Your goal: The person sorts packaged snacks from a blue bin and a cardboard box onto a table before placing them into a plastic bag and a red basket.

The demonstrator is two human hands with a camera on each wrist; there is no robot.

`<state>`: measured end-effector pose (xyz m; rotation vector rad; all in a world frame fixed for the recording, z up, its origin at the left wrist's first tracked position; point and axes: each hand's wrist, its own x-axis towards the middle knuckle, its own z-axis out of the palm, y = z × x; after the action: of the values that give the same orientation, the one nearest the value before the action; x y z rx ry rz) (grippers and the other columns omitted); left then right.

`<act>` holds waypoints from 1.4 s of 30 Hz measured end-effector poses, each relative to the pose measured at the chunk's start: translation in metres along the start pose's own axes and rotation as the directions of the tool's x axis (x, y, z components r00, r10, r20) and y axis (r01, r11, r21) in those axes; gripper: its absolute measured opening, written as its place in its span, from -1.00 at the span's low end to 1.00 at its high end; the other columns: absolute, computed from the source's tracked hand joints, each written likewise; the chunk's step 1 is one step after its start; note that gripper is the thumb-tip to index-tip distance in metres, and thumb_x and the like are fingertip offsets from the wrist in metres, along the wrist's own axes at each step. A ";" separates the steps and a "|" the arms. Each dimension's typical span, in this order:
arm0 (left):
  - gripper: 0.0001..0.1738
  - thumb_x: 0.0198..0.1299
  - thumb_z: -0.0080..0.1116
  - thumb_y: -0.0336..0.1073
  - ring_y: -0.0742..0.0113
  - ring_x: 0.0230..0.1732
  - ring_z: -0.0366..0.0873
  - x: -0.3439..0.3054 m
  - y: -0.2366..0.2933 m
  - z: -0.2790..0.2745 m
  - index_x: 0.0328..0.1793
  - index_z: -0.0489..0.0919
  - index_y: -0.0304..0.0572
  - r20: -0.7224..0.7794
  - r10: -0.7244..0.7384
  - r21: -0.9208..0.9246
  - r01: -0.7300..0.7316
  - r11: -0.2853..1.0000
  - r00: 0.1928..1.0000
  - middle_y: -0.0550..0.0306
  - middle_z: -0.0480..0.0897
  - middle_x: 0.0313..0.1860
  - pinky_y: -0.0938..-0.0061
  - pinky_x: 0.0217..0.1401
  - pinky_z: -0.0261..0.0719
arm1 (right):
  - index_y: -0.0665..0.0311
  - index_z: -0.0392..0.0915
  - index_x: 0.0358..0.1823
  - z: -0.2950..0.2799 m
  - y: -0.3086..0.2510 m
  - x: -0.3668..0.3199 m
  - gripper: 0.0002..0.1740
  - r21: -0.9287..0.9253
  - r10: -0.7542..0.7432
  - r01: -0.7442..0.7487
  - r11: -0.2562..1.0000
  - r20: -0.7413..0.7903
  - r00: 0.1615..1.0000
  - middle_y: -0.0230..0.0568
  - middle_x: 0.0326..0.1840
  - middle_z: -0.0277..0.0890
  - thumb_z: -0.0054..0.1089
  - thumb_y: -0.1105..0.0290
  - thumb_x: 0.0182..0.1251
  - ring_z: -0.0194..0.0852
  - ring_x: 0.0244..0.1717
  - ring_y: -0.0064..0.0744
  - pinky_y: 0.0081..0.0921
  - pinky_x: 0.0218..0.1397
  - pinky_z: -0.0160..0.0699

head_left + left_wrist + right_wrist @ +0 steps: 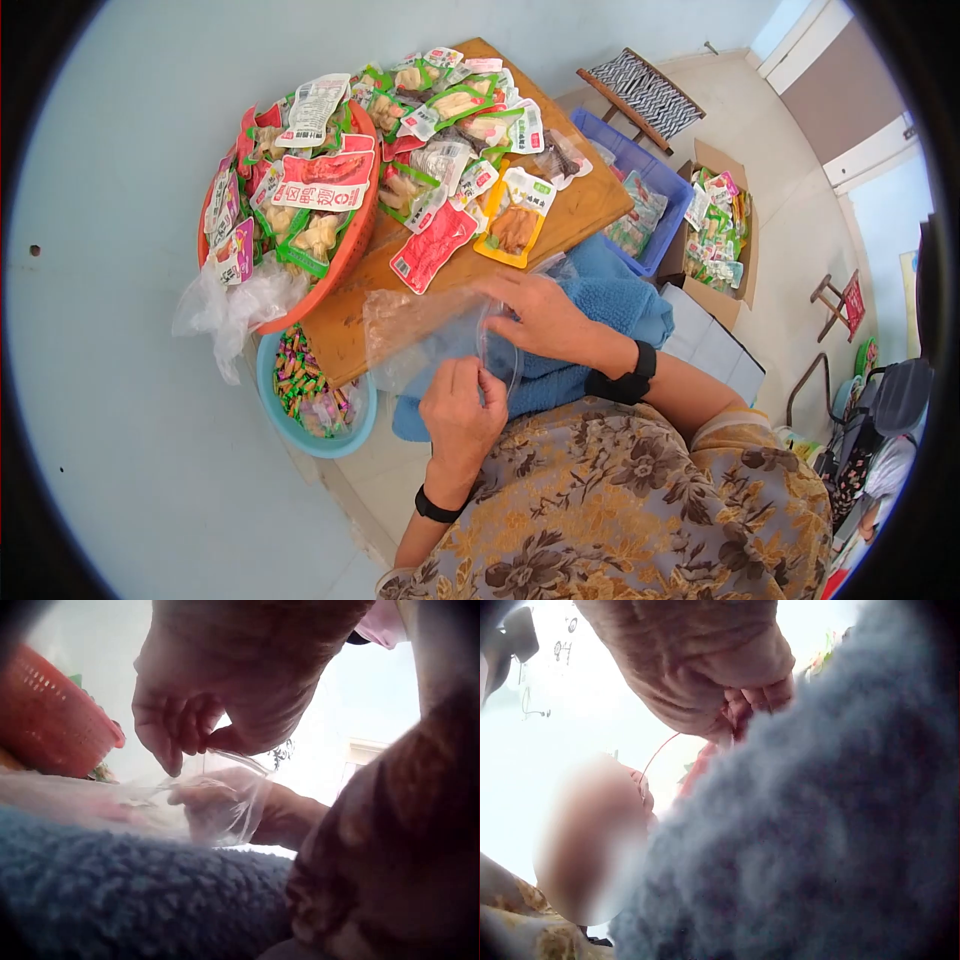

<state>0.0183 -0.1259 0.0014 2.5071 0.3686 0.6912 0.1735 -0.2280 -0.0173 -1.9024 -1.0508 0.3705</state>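
Plastic bag [420,335], clear and thin, lies across a blue towel [610,300] on the person's lap, just at the near edge of the wooden surface [590,205]. Its mouth is turned toward the body. The left hand [462,408] pinches the near lip of the mouth; in the left wrist view its fingers [169,742] are curled and press the film against the thumb. The right hand [540,315] holds the far lip, with its fingers bent over the rim, and it shows dimly through the film from the left wrist. Between the two hands the mouth stands partly open.

On the surface, beyond the bag, lie many snack packets [515,220], some of them close to the edge. Beside them stands a red basket [350,250] heaped with more packets. A blue basin [275,400] of small wrapped sweets sits lower, at the left. Well apart are a blue crate [625,140] and a cardboard box [740,170].

I judge that the film is slippery and weak. If the hands pull apart too strongly, the lip may tear or slip out of the pinch, and the mouth would fall shut. An elbow or the bag could also brush the packets at the edge and push them to the floor.
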 end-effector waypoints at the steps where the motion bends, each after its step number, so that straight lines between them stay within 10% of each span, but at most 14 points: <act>1: -0.83 -0.02 0.22 -0.57 -0.03 -0.46 0.53 0.000 -0.001 -0.001 -0.27 0.54 -0.24 0.003 -0.012 0.000 0.012 1.000 1.000 -0.02 0.52 -0.44 0.22 -0.47 0.50 | 0.22 0.56 0.11 0.004 0.007 0.000 -0.55 -0.003 -0.003 0.003 1.000 -0.001 1.000 -0.02 -0.09 0.59 0.41 0.33 0.18 0.59 -0.20 0.07 -0.16 -0.14 0.60; 6: -0.80 0.00 0.25 -0.53 -0.04 -0.42 0.54 0.000 -0.015 -0.014 -0.22 0.55 -0.23 -0.078 -0.072 0.138 0.083 0.987 0.994 -0.01 0.54 -0.38 0.20 -0.42 0.52 | 0.28 0.64 -0.21 0.009 0.008 -0.003 -0.87 -0.029 -0.085 0.081 0.996 -0.189 0.978 -0.10 -0.24 0.58 0.31 0.42 0.25 0.61 -0.22 0.05 -0.14 -0.20 0.59; 13: -0.56 0.06 0.45 -0.31 -0.06 -0.24 0.58 0.005 0.009 -0.012 0.05 0.56 -0.22 -0.024 -0.098 0.123 0.100 0.987 0.995 -0.04 0.57 -0.24 0.19 -0.29 0.56 | 0.25 0.63 -0.22 0.022 -0.003 -0.003 -0.89 -0.134 -0.174 0.154 0.979 -0.157 0.972 -0.13 -0.29 0.52 0.29 0.43 0.24 0.60 -0.28 0.01 -0.18 -0.30 0.59; 19: -0.76 0.19 0.38 -0.38 -0.04 -0.37 0.62 -0.007 -0.013 0.000 -0.05 0.61 -0.24 -0.100 -0.045 0.188 0.064 0.980 0.994 -0.04 0.64 -0.34 0.25 -0.38 0.56 | 0.29 0.59 -0.21 0.031 -0.008 -0.003 -0.88 -0.047 -0.196 0.190 0.981 -0.198 0.960 -0.07 -0.27 0.49 0.25 0.47 0.24 0.59 -0.30 0.05 -0.12 -0.29 0.61; 25: -0.84 0.16 0.39 -0.47 -0.01 -0.42 0.65 0.011 -0.020 -0.018 -0.13 0.67 -0.23 -0.273 -0.079 0.112 0.113 0.987 0.959 -0.04 0.66 -0.40 0.27 -0.39 0.59 | 0.33 0.52 -0.30 0.029 0.012 -0.015 -0.93 -0.229 -0.121 0.133 0.964 0.066 0.990 -0.02 -0.27 0.51 0.18 0.48 0.25 0.62 -0.28 0.11 -0.10 -0.28 0.64; 34: -0.79 0.09 0.43 -0.47 0.08 -0.51 0.58 0.010 -0.019 -0.022 -0.12 0.73 -0.15 -0.258 0.049 0.173 -0.004 0.985 0.965 0.03 0.62 -0.50 0.31 -0.49 0.50 | 0.30 0.58 -0.23 0.027 0.021 -0.004 -0.84 -0.373 -0.114 0.153 0.915 0.125 0.986 -0.09 -0.29 0.52 0.27 0.41 0.21 0.62 -0.26 0.03 -0.10 -0.26 0.61; 42: -0.83 0.13 0.43 -0.44 0.07 -0.45 0.65 0.003 -0.019 -0.011 -0.14 0.71 -0.22 -0.178 -0.003 0.111 0.023 0.994 0.984 -0.01 0.69 -0.41 0.32 -0.41 0.58 | 0.33 0.58 0.00 -0.015 0.027 0.025 -0.52 -0.060 -0.037 0.038 0.998 0.009 0.999 0.10 -0.03 0.59 0.40 0.15 0.18 0.58 0.03 0.15 -0.07 0.11 0.59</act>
<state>0.0127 -0.1043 0.0007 2.5531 0.4999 0.9160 0.2119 -0.2235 -0.0277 -1.9327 -1.1124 0.3287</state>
